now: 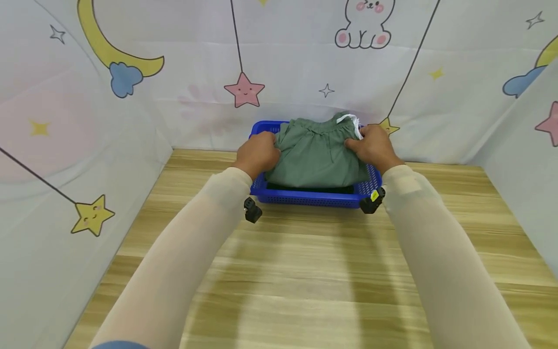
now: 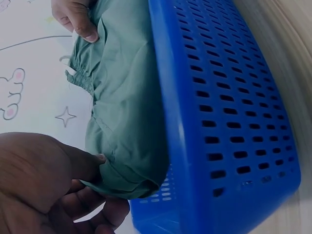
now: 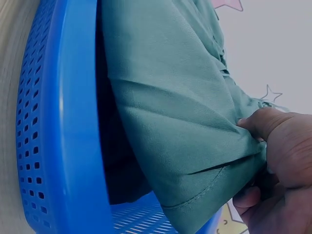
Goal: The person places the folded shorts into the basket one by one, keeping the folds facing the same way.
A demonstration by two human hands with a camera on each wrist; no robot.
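Note:
Green cloth shorts [image 1: 311,157] with a gathered elastic waist and a white drawstring [image 1: 355,123] hang between both hands over a blue plastic basket [image 1: 305,198]. My left hand [image 1: 258,152] pinches their left side, thumb on the near face, as the left wrist view shows. On the other side my right hand [image 1: 376,148] pinches the fabric between thumb and curled fingers. Dark cloth [image 3: 119,161] lies inside the basket under the shorts, mostly hidden by them. The lower edge of the shorts sits within the basket's rim.
The basket stands on a wood-grain table [image 1: 301,271] near its back edge. Behind it hangs a white curtain [image 1: 287,58] printed with stars, moons and a bear, and similar cloth lines the left and right sides. Small black cameras [image 1: 252,211] sit at both wrists.

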